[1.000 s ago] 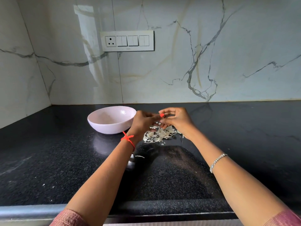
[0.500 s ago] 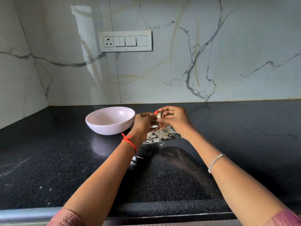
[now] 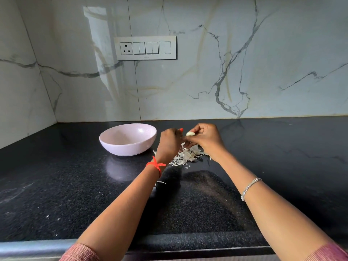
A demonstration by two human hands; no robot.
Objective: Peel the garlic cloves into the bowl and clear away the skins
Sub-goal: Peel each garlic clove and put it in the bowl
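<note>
**Obscured and Undetermined Items**

Right of the bowl (image 3: 128,147), only the top of the garlic clove (image 3: 189,133) shows; the curled fingers of the right hand (image 3: 206,140) cover the rest. The left hand (image 3: 169,142) is blurred at the fingertips, grip undetermined. Both hands hide part of the skins (image 3: 185,157). The bowl's near wall conceals its bottom.
</note>
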